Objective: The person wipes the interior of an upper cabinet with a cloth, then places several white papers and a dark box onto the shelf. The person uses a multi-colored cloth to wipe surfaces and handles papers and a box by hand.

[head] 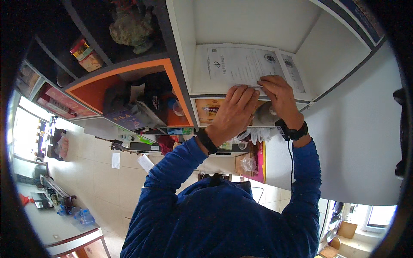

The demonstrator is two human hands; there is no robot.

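Note:
A printed document [242, 64] lies on the floor of a white shelf compartment [200, 88]. Another printed sheet [293, 72] sits beside it on the right, partly overlapped. My left hand [237, 104] rests its fingertips along the near edge of the document, fingers close together. Just to its right, my right hand [279, 96] has bent fingers touching the same edge; whether it pinches the paper is hidden. Black bands circle both wrists. A small black device with a cable [292, 161] is attached at the right wrist.
Below the compartment is another cubby with an orange printed box [208, 111]. An orange-framed cubby [119, 84] with boxes stands left, a stone-like ornament [132, 32] above it. A smooth pale panel [351, 135] flanks the right. Plastic bags [258, 134] hang lower down.

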